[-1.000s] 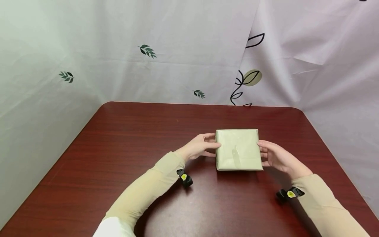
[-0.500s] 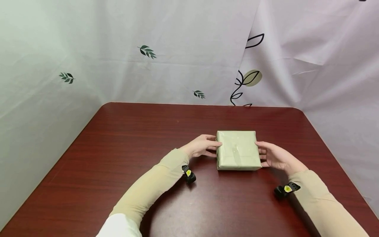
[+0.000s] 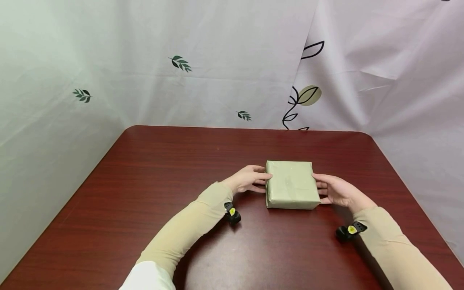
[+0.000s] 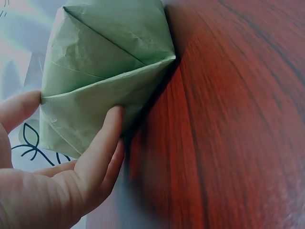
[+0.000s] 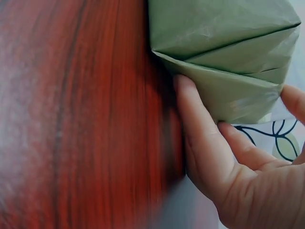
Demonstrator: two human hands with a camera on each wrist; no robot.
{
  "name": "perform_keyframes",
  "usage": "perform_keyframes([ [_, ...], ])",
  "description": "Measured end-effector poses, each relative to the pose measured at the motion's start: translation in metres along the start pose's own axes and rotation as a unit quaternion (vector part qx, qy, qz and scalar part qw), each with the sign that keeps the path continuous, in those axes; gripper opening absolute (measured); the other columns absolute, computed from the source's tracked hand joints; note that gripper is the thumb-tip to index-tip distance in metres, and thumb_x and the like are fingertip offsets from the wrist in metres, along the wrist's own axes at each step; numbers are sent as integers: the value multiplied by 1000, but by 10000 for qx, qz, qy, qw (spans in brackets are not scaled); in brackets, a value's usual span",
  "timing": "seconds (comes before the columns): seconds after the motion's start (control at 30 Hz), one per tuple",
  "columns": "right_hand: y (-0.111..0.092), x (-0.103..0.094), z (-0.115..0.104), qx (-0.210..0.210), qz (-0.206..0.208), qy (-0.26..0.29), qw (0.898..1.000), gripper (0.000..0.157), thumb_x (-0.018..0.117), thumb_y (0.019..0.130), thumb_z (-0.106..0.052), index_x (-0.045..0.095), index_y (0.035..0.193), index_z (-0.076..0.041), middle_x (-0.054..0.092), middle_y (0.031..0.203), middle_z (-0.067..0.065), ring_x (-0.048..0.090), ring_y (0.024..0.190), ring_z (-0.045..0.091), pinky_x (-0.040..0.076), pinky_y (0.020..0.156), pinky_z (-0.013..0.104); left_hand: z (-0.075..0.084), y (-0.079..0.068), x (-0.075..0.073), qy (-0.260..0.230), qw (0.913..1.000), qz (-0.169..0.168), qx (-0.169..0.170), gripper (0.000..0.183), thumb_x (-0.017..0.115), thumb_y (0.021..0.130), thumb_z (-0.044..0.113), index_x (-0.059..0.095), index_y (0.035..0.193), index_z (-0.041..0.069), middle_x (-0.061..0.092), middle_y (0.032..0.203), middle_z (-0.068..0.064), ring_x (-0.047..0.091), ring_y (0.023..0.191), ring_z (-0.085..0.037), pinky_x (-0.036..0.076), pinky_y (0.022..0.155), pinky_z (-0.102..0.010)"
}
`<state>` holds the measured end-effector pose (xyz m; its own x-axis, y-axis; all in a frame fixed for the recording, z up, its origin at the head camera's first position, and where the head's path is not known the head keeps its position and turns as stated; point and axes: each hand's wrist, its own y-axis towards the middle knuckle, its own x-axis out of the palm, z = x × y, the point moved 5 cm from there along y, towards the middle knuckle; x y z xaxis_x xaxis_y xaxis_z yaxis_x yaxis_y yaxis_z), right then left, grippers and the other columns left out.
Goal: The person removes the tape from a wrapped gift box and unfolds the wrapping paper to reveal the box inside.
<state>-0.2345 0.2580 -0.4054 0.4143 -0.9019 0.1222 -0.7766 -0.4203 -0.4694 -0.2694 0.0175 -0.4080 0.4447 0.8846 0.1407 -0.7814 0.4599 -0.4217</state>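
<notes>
A box wrapped in pale green paper [image 3: 293,183] lies flat on the dark red wood table [image 3: 163,161], right of its middle. From the left, my left hand [image 3: 247,179] holds it, thumb at the top edge and fingers along the side. My right hand [image 3: 337,191] grips the opposite side the same way. Folded paper flaps on the box end [image 4: 95,95] show in the left wrist view, with fingertips against them. In the right wrist view, the other folded end [image 5: 228,90] meets the fingertips low down and the thumb at the upper edge.
A pale curtain [image 3: 217,48] with leaf prints hangs behind the table and along both sides. Each forearm wears a small black camera on a strap, the left wrist camera [image 3: 233,216] and the right wrist camera [image 3: 343,233], close over the tabletop.
The box has come down and tipped flatter, so its front side now shows more. Both hands stayed on its sides; the left forearm shifted slightly right, the right one slightly left.
</notes>
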Motion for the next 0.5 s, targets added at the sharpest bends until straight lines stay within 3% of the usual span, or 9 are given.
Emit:
perform_keyframes([
  [0.27,1,-3,1,-101,96,-43,9999,24,38,101,-35,59,98,-25,62,98,-6,62,92,10,54,78,32,-1,-1,-1,-13,10000,-24,19,62,59,91,10,29,144,-3,51,131,-22,56,109,-28,51,89,-47],
  [0.5,-3,-7,0,-297,-30,271,9992,22,36,102,-31,58,99,-31,62,99,-9,62,93,6,54,77,31,0,-3,-4,-140,9999,-78,29,61,56,93,11,27,145,-2,47,134,-23,52,117,-34,48,92,-50],
])
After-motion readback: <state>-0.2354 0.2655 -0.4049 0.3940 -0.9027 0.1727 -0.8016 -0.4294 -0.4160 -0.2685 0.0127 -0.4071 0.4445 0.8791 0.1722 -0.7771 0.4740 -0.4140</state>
